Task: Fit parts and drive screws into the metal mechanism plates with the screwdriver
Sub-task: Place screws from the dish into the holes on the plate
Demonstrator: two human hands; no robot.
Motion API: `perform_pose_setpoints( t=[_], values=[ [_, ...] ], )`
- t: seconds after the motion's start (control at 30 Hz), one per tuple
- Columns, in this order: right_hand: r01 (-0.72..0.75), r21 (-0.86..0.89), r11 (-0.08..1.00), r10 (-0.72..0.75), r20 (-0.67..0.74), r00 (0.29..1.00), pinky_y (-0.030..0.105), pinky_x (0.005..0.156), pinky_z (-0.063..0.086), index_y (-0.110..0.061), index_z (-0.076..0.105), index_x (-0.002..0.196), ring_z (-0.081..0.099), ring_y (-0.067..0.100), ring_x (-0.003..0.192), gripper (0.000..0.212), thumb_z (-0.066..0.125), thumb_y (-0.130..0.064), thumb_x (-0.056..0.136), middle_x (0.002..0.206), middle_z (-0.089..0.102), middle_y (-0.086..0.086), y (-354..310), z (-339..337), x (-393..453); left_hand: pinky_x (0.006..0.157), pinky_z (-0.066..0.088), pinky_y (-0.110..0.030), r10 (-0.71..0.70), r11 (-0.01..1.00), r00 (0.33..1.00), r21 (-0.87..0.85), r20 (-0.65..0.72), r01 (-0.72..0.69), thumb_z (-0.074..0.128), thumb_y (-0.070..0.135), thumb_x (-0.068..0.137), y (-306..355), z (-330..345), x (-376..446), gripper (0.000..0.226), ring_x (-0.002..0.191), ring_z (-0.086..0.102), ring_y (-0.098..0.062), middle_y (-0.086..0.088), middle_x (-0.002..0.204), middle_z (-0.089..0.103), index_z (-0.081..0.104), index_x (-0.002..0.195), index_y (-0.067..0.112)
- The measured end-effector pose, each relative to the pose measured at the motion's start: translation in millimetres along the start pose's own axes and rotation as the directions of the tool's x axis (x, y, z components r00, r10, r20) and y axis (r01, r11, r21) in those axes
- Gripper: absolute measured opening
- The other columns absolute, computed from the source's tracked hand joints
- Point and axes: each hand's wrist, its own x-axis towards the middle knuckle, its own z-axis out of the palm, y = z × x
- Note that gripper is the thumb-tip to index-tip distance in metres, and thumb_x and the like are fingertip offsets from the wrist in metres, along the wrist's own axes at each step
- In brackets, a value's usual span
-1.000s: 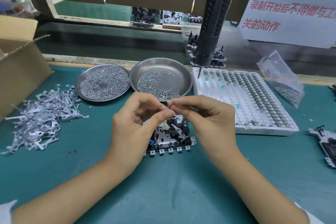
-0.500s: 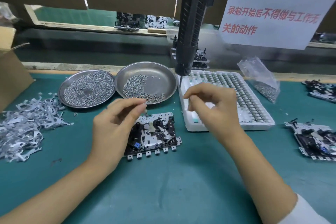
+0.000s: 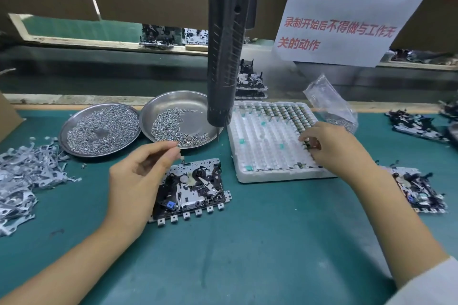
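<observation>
1. The metal mechanism plate [image 3: 190,189] lies flat on the green table [image 3: 247,255], near the middle, with a row of small square tabs along its near edge.
2. The left hand [image 3: 138,181] hovers just above and to the left of the plate, thumb and forefinger brought together near the plate's far left corner. Whether anything is pinched between them is too small to tell.
3. The right hand [image 3: 332,148] reaches onto the white foam parts tray [image 3: 260,156], which sits just right of the plate. Its fingers curl down onto a small dark part at the tray's right side; I cannot tell whether they grip it or only touch it.
4. The black electric screwdriver [image 3: 226,44] hangs upright over the table with neither hand on it. Its bit points down at the gap between the tray and the nearer dish.
5. Two round steel dishes sit behind the plate: the left dish [image 3: 74,126] is thick with screws, and the right dish [image 3: 186,104] holds a thinner crescent of them.
6. A heap of stamped metal strips [image 3: 22,176] lies at the table's left edge.
7. A clear plastic bag [image 3: 329,104] with screws at its bottom stands behind the tray.
8. Another mechanism [image 3: 418,190] rests on the table to the right, beside the right forearm.
</observation>
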Motion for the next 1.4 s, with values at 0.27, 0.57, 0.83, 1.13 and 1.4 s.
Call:
perform_pose_setpoints(
  t=[0.27, 0.57, 0.83, 1.13, 1.4],
  values=[
    [-0.005, -0.197, 0.98, -0.006, -0.057, 0.998, 0.03, 0.063, 0.038, -0.012, 0.069, 0.092, 0.057, 0.029, 0.089, 0.024, 0.056, 0.002, 0.079, 0.094, 0.067, 0.002, -7.2, -4.4, -0.5, 0.074, 0.049, -0.01, -0.016, 1.0, 0.999, -0.006, 0.028, 0.016, 0.072, 0.016, 0.074, 0.7, 1.0, -1.2, 0.02, 0.079, 0.067, -0.003, 0.008, 0.087, 0.074, 0.075, 0.083, 0.033],
    [0.047, 0.899, 0.435, -0.193, 0.042, 0.98, 0.029, 0.07, 0.058, -0.016, 0.066, 0.069, 0.069, 0.014, 0.071, 0.028, 0.069, 0.01, 0.078, 0.084, 0.071, -0.001, -106.3, -14.1, -30.3, 0.076, 0.044, -0.006, 0.151, 0.975, 0.979, 0.144, 0.137, -0.17, 0.069, 0.017, 0.073, 5.1, 4.0, -7.1, 0.022, 0.085, 0.063, 0.005, 0.014, 0.097, 0.07, 0.07, 0.095, 0.024],
    [-0.058, 0.995, 0.085, -0.143, 0.069, 0.987, 0.019, 0.071, 0.054, -0.012, 0.071, 0.09, 0.071, 0.014, 0.078, 0.024, 0.071, 0.007, 0.075, 0.085, 0.075, 0.002, -142.1, 28.2, -36.6, 0.075, 0.048, -0.011, 0.132, 0.978, 0.968, 0.131, 0.213, -0.162, 0.07, 0.017, 0.076, 2.5, 2.1, -6.7, 0.02, 0.081, 0.065, 0.0, 0.015, 0.09, 0.071, 0.071, 0.093, 0.026],
    [-0.05, 0.997, 0.057, -0.144, 0.058, 0.988, 0.018, 0.073, 0.053, -0.009, 0.075, 0.086, 0.071, 0.013, 0.082, 0.017, 0.073, 0.003, 0.074, 0.093, 0.074, 0.003, -142.9, 34.1, -39.3, 0.071, 0.052, -0.019, 0.068, 0.994, 0.966, 0.071, 0.248, -0.088, 0.071, 0.013, 0.077, 0.0, 1.5, -6.1, 0.015, 0.075, 0.068, -0.01, 0.003, 0.086, 0.073, 0.072, 0.092, 0.014],
    [-0.067, 0.995, 0.071, -0.146, 0.077, 0.986, 0.025, 0.08, 0.056, -0.003, 0.073, 0.097, 0.071, 0.018, 0.088, 0.021, 0.07, 0.004, 0.078, 0.099, 0.073, 0.01, -141.6, 33.8, -40.3, 0.069, 0.052, -0.017, 0.062, 0.997, 0.962, 0.017, 0.264, -0.069, 0.07, 0.012, 0.075, 2.3, 3.2, -6.9, 0.016, 0.073, 0.068, -0.012, -0.001, 0.087, 0.073, 0.072, 0.09, 0.015]
  ],
)
